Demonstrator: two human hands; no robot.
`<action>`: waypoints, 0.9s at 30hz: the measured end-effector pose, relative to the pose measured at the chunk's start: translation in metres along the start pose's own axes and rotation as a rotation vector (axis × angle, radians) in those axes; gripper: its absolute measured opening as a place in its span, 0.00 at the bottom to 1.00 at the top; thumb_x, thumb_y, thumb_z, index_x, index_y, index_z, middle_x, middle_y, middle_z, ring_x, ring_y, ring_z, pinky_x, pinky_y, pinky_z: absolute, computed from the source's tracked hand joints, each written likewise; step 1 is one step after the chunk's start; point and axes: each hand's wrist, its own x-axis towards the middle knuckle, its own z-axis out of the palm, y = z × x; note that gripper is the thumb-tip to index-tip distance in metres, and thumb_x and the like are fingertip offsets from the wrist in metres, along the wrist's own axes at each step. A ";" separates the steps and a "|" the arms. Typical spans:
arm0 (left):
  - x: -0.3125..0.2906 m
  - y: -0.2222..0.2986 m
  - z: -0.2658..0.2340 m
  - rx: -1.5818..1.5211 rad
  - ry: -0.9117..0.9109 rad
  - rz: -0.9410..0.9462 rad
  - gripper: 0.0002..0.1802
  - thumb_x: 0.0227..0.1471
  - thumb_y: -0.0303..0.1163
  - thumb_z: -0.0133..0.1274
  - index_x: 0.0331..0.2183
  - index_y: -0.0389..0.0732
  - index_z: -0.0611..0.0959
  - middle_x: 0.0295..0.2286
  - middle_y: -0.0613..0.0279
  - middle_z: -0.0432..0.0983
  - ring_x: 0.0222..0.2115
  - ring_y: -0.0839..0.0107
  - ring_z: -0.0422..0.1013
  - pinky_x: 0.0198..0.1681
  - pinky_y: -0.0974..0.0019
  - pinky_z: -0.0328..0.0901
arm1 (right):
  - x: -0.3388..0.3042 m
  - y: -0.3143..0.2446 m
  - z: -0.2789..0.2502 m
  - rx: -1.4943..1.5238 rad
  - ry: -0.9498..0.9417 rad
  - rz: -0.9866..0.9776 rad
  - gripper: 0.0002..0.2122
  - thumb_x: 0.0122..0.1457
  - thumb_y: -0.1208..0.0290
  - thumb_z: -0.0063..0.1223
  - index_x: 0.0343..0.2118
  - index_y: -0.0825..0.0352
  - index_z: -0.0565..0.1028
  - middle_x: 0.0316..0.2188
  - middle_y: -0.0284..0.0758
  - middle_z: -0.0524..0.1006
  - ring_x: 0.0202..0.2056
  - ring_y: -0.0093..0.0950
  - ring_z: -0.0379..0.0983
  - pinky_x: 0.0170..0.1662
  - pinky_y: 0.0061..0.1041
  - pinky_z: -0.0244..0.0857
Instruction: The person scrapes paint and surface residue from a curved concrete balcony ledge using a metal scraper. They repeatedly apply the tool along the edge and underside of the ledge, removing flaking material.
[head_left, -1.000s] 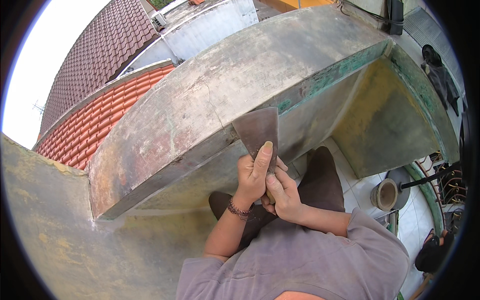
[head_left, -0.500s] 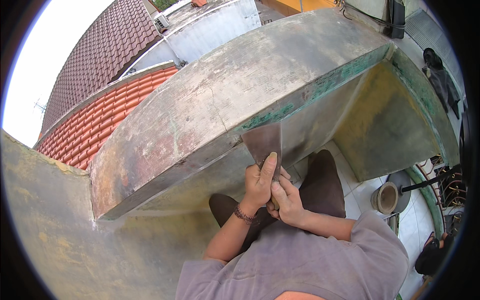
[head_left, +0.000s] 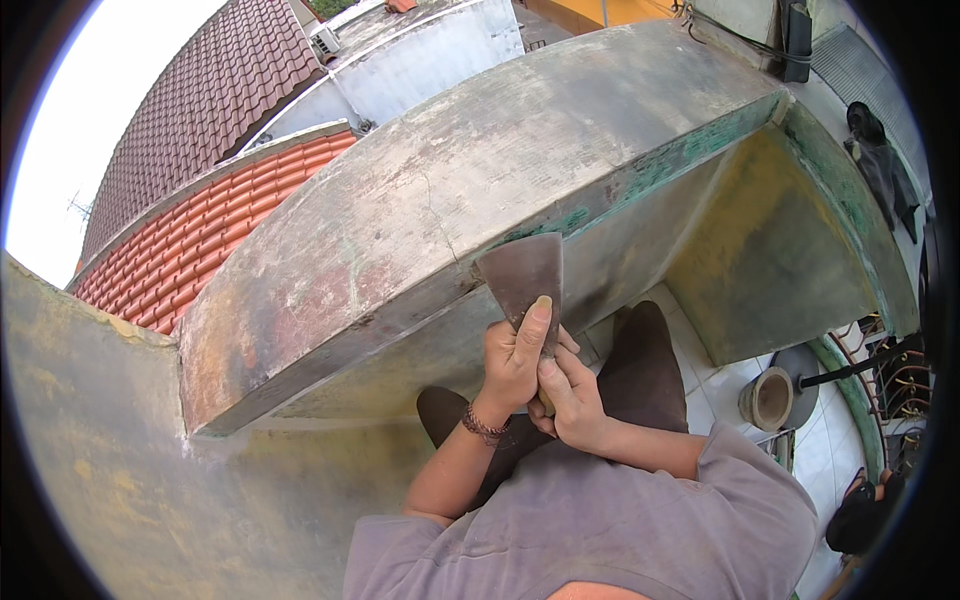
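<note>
Both my hands are closed around one scraper (head_left: 527, 278) with a wide, dull metal blade. My left hand (head_left: 514, 362) grips it higher up, its thumb lying along the blade's base. Lower on the handle, my right hand (head_left: 572, 398) wraps it from the other side; the fingers hide most of the handle. The blade's broad edge is at the inner edge of a concrete parapet (head_left: 400, 235), over a strip with green paint remnants (head_left: 650, 180). Whether the blade touches the surface I cannot tell. A crack runs across the parapet top left of the blade.
A stained wall (head_left: 130, 430) meets the parapet at the left, and a yellowish side wall (head_left: 770, 260) stands at the right. Near my right side, a round pot (head_left: 768, 400) stands on the tiled floor (head_left: 720, 390). Tiled roofs (head_left: 210, 240) lie beyond the parapet.
The scraper and both hands have moved slightly up and to the left, so the blade reaches a little higher over the parapet's edge. My grip looks the same.
</note>
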 end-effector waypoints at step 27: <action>0.000 0.003 -0.001 -0.015 0.034 0.025 0.27 0.63 0.47 0.44 0.22 0.35 0.80 0.18 0.61 0.76 0.19 0.78 0.70 0.22 0.73 0.64 | 0.002 -0.002 0.002 -0.045 -0.043 0.010 0.16 0.69 0.56 0.33 0.45 0.65 0.65 0.17 0.32 0.66 0.11 0.18 0.59 0.13 0.17 0.53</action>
